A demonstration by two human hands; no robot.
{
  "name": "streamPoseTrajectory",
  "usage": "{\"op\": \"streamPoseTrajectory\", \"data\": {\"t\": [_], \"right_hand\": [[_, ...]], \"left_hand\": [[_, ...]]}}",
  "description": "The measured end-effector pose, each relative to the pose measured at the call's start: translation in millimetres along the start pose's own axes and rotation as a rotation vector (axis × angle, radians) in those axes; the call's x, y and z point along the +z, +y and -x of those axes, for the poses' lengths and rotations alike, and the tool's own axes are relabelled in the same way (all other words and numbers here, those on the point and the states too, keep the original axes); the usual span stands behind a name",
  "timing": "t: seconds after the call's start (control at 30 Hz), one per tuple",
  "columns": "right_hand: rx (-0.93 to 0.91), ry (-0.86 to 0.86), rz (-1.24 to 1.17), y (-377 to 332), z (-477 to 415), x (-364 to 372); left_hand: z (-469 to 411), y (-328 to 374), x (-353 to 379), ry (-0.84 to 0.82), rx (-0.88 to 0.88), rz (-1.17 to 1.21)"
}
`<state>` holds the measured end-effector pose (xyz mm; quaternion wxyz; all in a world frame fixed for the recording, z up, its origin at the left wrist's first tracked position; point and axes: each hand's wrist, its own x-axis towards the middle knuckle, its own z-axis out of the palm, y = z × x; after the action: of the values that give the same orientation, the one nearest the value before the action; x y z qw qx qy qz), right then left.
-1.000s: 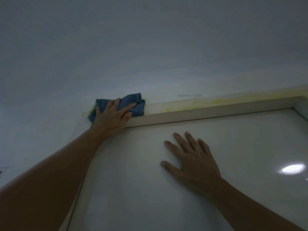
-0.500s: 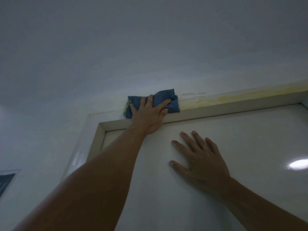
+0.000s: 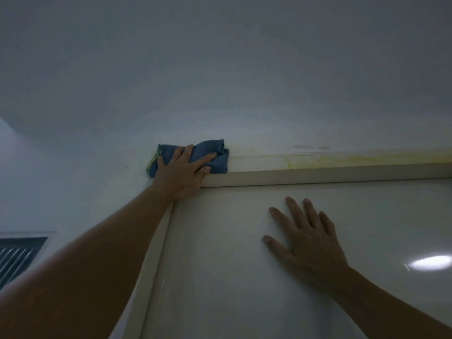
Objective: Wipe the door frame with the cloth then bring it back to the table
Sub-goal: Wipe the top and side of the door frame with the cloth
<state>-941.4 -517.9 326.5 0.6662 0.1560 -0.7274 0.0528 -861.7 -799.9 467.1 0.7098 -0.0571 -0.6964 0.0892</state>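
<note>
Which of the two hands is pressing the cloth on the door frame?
The left hand, pressing the blue cloth at the frame's top corner; the right hand lies flat and bare on the door.
</note>
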Motion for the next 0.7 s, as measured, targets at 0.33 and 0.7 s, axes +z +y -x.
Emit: {"op": "streamPoseTrajectory", "data": {"t": [0.33,0.7], "right_hand": [[-0.109,0.050,-0.026,4,-5,6],[-0.166,0.048,-0.086,36,-4,-1]], "left_hand": [[2,11,3,0.016,-0.026,0.001],[-27,103,18,0.086,0.017,0.000]]}}
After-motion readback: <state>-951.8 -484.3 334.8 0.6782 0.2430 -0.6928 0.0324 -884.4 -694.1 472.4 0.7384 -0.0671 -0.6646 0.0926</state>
